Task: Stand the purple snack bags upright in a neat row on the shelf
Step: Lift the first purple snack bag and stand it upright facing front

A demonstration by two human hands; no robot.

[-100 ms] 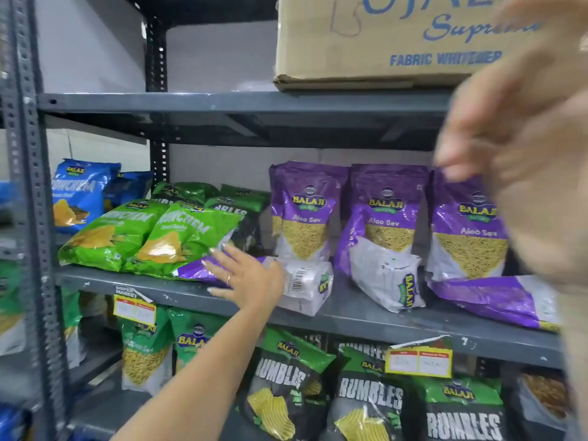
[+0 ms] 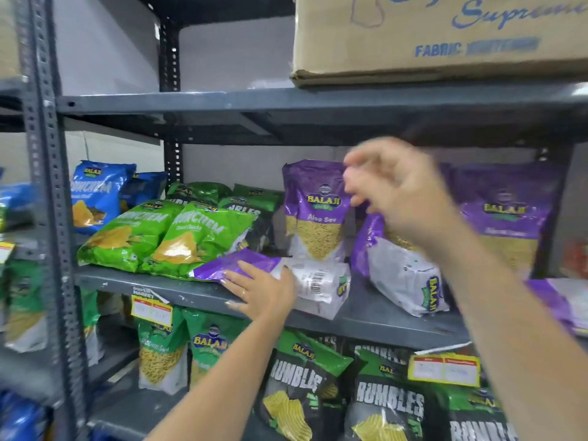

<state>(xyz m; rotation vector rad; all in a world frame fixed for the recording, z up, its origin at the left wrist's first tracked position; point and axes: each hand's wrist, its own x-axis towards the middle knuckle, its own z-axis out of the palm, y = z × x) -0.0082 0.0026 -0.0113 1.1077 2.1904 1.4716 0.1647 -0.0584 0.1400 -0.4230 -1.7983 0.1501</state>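
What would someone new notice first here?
The blurred right hand hangs mid-air before the purple snack bags on the middle shelf. Lower left, the left hand lies on a fallen purple bag. A cardboard box sits above.

One head-worn camera, close in, faces the grey metal shelf (image 2: pixel 375 319) straight on at middle-tier height, tipped slightly down; both forearms enter from the near edge.
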